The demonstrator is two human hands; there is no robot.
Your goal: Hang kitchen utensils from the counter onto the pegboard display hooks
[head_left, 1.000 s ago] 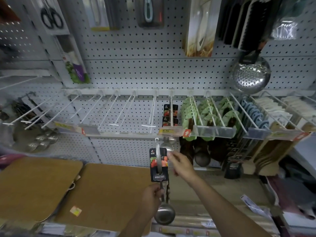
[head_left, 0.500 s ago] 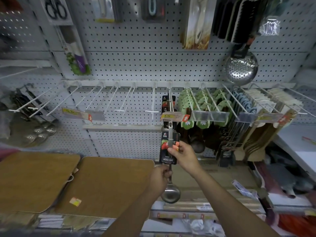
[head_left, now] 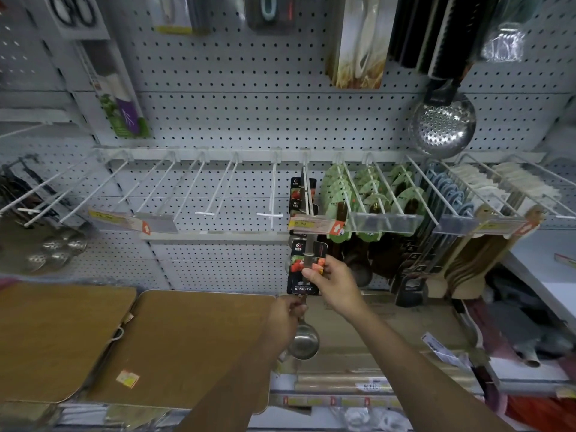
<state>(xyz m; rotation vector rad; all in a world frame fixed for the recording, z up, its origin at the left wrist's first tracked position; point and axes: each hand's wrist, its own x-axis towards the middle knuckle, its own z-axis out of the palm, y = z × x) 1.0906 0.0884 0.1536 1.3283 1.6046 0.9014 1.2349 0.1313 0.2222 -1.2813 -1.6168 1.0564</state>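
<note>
Ladle (head_left: 304, 333) at lower centre, just under its hook (head_left: 307, 188) — stiff steel, bowl-heavy, likely slick. Right hand (head_left: 335, 283) pinches the carded handle top; left hand (head_left: 288, 314) grips the stem.

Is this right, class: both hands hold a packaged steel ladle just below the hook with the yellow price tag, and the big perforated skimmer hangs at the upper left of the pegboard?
One slip. The perforated skimmer hangs at the upper right of the pegboard, as the head view shows. The rest stands: the left hand and right hand hold the ladle below the hook with the yellow price tag.
</note>
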